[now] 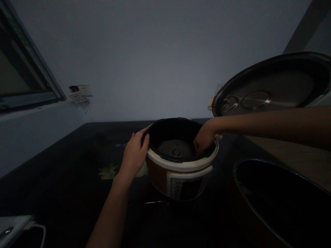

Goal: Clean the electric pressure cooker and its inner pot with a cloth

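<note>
An electric pressure cooker [181, 165] with a white rim, brown side and front control panel stands on the dark tabletop. Its top is uncovered, showing a black inner wall and a round heating plate [168, 148] with a small copper-coloured centre. My left hand [137, 148] grips the cooker's left rim, the thumb lying over the edge. Reaching in from the right, my right hand [205, 137] is inside the cooker near its right wall. Its fingers are curled downward and mostly hidden, so anything in them cannot be made out.
The cooker's round lid [274, 89] stands raised at the right. A large dark pot [240, 172] is at the lower right. A white device with a cable [17, 224] lies at the lower left. Wall sockets [84, 91] and a window [23, 65] are on the left.
</note>
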The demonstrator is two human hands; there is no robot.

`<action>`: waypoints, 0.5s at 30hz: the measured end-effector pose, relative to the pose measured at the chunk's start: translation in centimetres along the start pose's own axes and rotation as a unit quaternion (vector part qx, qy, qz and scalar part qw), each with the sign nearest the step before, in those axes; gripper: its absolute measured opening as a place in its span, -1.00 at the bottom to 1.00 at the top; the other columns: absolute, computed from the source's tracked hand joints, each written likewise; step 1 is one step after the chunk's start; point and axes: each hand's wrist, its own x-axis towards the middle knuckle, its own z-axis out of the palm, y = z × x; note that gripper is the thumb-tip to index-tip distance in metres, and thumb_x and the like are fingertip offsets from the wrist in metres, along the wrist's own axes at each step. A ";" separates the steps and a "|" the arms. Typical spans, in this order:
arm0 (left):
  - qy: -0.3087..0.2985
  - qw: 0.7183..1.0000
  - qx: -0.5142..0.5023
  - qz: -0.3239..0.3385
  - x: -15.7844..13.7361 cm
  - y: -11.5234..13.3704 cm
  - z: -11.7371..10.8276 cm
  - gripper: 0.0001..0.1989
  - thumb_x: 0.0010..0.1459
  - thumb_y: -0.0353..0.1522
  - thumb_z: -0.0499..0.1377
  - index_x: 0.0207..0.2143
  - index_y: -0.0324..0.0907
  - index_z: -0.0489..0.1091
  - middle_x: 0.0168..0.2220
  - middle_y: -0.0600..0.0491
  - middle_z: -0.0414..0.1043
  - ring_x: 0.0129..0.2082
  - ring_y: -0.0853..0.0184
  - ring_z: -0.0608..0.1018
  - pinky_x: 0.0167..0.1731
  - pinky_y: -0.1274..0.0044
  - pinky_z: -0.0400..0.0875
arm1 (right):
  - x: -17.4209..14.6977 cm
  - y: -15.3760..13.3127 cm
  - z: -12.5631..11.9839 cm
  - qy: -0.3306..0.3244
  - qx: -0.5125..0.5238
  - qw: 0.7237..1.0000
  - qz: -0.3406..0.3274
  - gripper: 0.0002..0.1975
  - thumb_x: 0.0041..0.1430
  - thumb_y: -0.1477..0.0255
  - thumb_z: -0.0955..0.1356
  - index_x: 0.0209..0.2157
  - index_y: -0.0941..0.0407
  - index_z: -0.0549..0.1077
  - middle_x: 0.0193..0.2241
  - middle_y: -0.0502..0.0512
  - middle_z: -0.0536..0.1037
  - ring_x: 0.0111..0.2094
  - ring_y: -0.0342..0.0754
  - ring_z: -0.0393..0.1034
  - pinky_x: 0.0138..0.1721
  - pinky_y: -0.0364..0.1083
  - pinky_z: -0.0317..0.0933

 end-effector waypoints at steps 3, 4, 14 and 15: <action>-0.002 1.000 0.006 0.005 0.0 0.0 0.0 -0.58 0.32 -0.29 -0.03 0.14 -0.25 0.36 0.10 -0.15 0.47 0.12 0.13 0.49 0.23 0.14 0.19 | -1.0 -4.0 0.0 -0.131 0.237 0.961 0.049 -0.83 0.12 0.44 0.33 -0.44 0.21 0.55 -0.62 -0.02 0.46 -0.53 -0.11 0.38 -0.44 -0.10 0.36; -0.003 1.000 0.007 0.005 0.0 0.0 0.0 -0.58 0.32 -0.30 -0.03 0.13 -0.25 0.36 0.10 -0.14 0.48 0.12 0.13 0.49 0.23 0.14 0.19 | -1.2 -5.1 0.1 -0.132 0.291 0.946 0.053 -0.84 0.11 0.44 0.32 -0.43 0.19 0.54 -0.62 -0.02 0.45 -0.53 -0.11 0.37 -0.47 -0.12 0.33; -0.001 1.000 0.011 0.007 -0.1 0.1 0.1 -0.58 0.33 -0.32 -0.10 0.13 -0.22 0.34 0.12 -0.11 0.46 0.15 0.17 0.47 0.26 0.15 0.15 | 4.1 -11.6 0.9 0.158 0.494 0.855 -0.015 -0.77 0.21 0.38 0.21 -0.45 0.14 0.39 -0.64 0.00 0.35 -0.62 -0.16 0.18 -0.61 -0.17 0.08; 0.000 1.000 0.012 0.008 -0.1 0.0 0.1 -0.57 0.33 -0.32 -0.11 0.14 -0.23 0.34 0.12 -0.12 0.46 0.15 0.17 0.47 0.26 0.16 0.15 | 4.7 -11.9 0.7 0.172 0.499 0.849 -0.016 -0.77 0.22 0.37 0.20 -0.46 0.13 0.37 -0.65 0.00 0.33 -0.63 -0.16 0.16 -0.62 -0.17 0.06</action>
